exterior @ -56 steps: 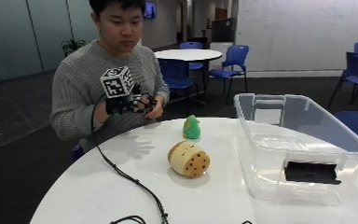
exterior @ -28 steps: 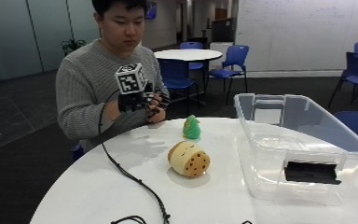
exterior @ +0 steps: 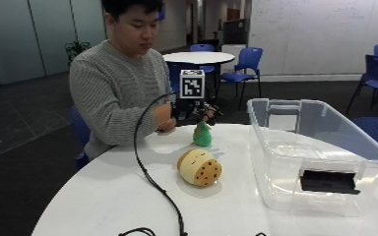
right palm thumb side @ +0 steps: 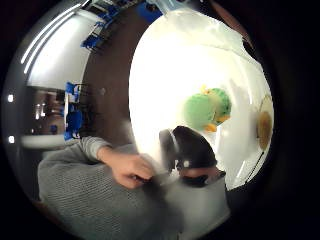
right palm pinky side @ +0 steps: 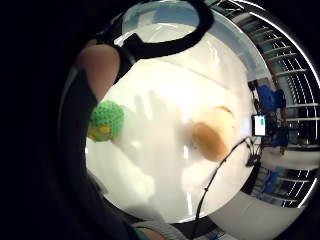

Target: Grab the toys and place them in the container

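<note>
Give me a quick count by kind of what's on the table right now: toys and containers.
Toys: 2, the green crocheted toy and the tan cookie-shaped toy, both on the white table, neither in the bin.
Containers: 1, the clear plastic bin.
Total: 3.

The outside view faces the person across the surface (exterior: 110,196). Both palm views look down from above it, sharing the green toy (right palm pinky side: 106,120) and the tan toy (right palm pinky side: 212,135).
</note>
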